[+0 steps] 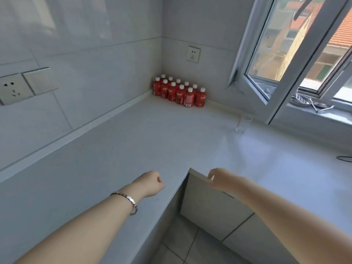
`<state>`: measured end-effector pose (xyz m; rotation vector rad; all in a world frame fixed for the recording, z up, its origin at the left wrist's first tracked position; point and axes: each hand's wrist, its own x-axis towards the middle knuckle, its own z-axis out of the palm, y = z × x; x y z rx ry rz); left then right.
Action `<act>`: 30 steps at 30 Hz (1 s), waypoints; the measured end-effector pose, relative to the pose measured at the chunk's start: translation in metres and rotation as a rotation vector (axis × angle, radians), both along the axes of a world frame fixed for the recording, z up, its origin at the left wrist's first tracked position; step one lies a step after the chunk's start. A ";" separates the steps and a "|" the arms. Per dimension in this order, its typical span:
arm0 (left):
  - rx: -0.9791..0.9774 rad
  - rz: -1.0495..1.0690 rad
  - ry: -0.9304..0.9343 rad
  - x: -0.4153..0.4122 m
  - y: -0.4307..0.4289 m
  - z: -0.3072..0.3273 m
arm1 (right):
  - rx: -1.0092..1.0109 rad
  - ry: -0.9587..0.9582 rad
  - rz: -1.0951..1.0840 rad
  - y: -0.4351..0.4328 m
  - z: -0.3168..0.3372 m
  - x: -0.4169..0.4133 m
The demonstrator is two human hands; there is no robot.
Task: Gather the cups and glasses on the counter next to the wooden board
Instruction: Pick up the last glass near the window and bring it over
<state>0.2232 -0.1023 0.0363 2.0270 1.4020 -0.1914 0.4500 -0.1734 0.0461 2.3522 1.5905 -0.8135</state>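
A clear drinking glass (243, 124) stands upright on the pale grey L-shaped counter (133, 141), at the far right under the open window. My left hand (150, 184) hovers over the counter's inner corner with its fingers curled shut and nothing in them. A bracelet circles that wrist. My right hand (221, 179) is beside it, over the counter's front edge, fingers bent loosely and holding nothing. The glass is well beyond both hands. No wooden board is in view.
Several red bottles with white caps (179, 92) stand packed in the far corner. An open window frame (270, 86) swings in over the counter near the glass. Metal utensils (308, 103) lie on the sill. A black cable (344, 158) shows at the right edge. Wall sockets (13, 88) are at left.
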 end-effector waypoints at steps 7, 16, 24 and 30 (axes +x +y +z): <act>0.029 -0.101 0.029 0.117 0.078 0.005 | 0.052 -0.021 -0.149 0.050 -0.004 0.119; 0.009 -0.220 0.100 0.213 0.183 -0.012 | 0.141 -0.081 -0.357 0.133 -0.017 0.222; -0.029 -0.088 0.094 0.274 0.236 -0.039 | 0.371 -0.130 -0.450 0.238 -0.038 0.325; -0.079 -0.029 0.077 0.301 0.252 -0.055 | 0.270 -0.159 -0.487 0.287 -0.078 0.367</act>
